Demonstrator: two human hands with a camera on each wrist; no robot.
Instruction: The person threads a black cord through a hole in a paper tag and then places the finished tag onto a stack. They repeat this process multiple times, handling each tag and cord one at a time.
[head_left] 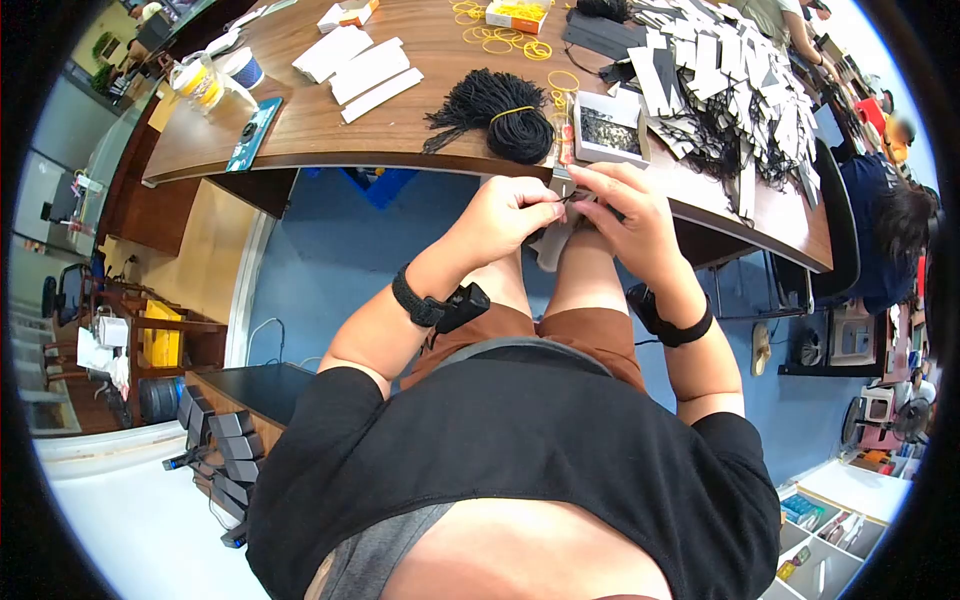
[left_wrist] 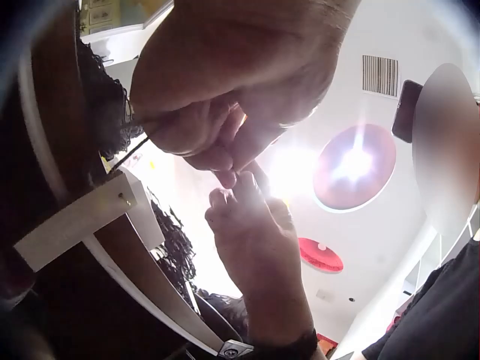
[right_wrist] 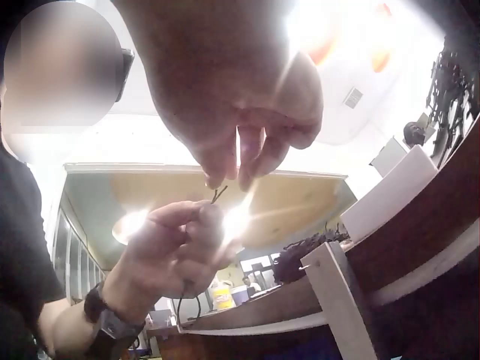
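Observation:
Both hands meet just off the table's front edge, over the person's lap. The left hand (head_left: 500, 218) pinches a thin black cord (right_wrist: 218, 195) between thumb and index finger, with two short ends sticking up from the pinch. Below that hand, in the right wrist view, a loop of the cord hangs down. The right hand (head_left: 637, 218) is close above those ends, its thumb and finger apart in the right wrist view. A white block-like piece (left_wrist: 79, 225) with a small pin juts from the table edge beside the hands.
On the table (head_left: 420, 140) lie a black cord bundle (head_left: 490, 108) with a yellow band, a white box (head_left: 640, 157) of small dark parts, yellow rubber bands (head_left: 510, 45), white strips (head_left: 372, 72) and a heap of black and white tags (head_left: 715, 90). Cups (head_left: 243, 70) stand left.

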